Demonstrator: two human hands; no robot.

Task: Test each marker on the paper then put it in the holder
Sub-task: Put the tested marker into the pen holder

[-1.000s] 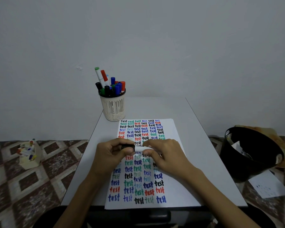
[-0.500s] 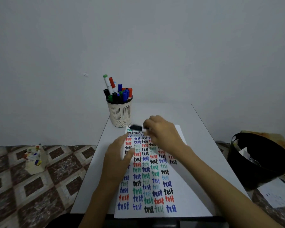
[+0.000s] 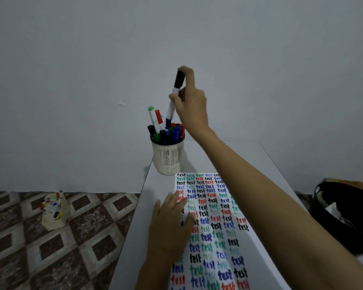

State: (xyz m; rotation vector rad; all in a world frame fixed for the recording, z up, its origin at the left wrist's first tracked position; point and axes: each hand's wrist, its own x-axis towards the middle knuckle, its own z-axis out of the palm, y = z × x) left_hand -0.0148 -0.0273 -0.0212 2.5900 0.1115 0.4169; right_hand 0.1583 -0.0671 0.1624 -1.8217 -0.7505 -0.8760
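Though capped black, white-barrelled marker (image 3: 175, 95).

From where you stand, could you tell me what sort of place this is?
Probably a plain room at home: a small white table against a bare wall, a patterned tile floor, and a black bin beside the table.

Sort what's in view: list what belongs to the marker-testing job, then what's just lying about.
Job: black-capped marker in right hand; holder; paper under left hand.
Lying about: black bin; small box of markers on floor.
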